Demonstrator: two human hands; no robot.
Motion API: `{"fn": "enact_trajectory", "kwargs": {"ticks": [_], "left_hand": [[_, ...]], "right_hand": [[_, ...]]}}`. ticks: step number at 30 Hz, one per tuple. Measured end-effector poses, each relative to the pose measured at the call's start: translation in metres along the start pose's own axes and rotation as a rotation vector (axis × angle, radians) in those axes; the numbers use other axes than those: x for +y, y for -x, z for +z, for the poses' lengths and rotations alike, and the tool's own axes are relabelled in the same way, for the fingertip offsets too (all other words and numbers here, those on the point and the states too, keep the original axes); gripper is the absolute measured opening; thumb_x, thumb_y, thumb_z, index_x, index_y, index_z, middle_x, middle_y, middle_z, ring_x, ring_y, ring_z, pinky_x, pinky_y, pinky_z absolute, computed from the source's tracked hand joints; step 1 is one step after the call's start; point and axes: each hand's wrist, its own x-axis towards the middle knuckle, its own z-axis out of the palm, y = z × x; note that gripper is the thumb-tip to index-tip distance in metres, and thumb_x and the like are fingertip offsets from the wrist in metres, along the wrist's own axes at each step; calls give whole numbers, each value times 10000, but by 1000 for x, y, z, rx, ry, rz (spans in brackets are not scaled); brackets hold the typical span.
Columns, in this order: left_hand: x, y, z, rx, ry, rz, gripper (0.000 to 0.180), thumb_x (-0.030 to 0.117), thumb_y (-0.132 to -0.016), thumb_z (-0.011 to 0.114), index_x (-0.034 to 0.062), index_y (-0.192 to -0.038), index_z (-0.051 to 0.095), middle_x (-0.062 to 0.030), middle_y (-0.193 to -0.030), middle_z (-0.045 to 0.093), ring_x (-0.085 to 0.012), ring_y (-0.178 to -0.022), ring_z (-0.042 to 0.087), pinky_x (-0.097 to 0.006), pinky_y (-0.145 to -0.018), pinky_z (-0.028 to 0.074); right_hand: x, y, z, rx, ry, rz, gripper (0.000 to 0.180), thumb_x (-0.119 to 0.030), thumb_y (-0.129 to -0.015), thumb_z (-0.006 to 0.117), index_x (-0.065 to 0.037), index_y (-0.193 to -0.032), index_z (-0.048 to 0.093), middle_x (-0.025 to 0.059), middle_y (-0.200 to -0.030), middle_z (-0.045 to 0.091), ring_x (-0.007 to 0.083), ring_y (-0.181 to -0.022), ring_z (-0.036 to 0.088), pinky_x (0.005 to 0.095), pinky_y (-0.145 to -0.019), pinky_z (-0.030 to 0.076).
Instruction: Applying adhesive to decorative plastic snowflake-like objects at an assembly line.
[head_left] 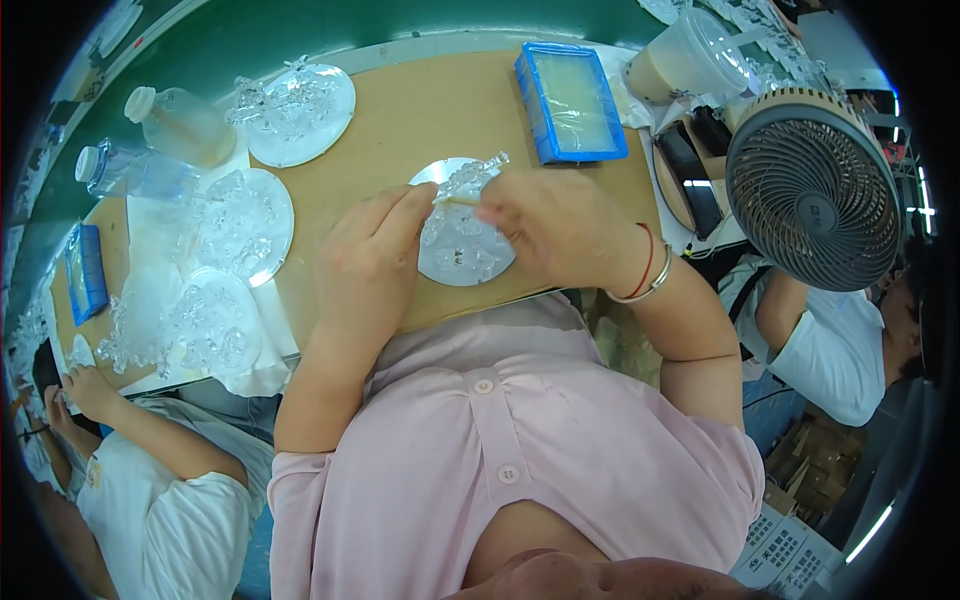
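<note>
In front of me a round silvery plate (465, 262) lies on the brown board, with small clear plastic pieces (475, 178) on it. My left hand (375, 250) is closed at the plate's left side, its fingertips pinched together over it. What they hold is hidden. My right hand (560, 222) is closed over the plate's right side, its fingertips somewhat blurred. A thin tan stick-like piece (461, 201) spans the gap between both hands, its one end at my right fingertips.
Three more plates (335, 125) of clear plastic pieces lie to the left, near two bottles (190, 125). A blue-rimmed box (572, 105), a lidded cup (685, 60), a dark phone-like object (690, 180) and a fan (815, 190) stand at the right. Two people sit on either side.
</note>
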Motion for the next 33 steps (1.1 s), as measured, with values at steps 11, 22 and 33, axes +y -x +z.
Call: {"fn": "enact_trajectory", "kwargs": {"ticks": [11,22,33], "left_hand": [[7,1,-1,4,-41,-54,203,-19,-747,681,86,-921,672,-40,-873,675,-214,-743,648,-312,-633,506],[11,1,4,-29,-98,-66,216,-66,-747,658,51,-923,619,-74,-857,680,-243,-751,656,-340,-628,507],[9,2,7,-46,-84,-82,126,-14,-821,668,39,-933,645,-120,-806,675,-262,-688,654,-301,-615,507]], "right_hand": [[0,52,-18,111,-57,100,86,-26,-860,618,-10,-869,534,114,-759,608,276,-615,599,328,-539,472],[31,56,-34,59,-191,135,64,-54,-909,573,-14,-883,530,103,-734,619,210,-589,619,281,-537,485],[47,73,-37,138,-369,364,99,-91,-967,513,-17,-901,517,65,-713,620,115,-563,616,220,-514,472]]}}
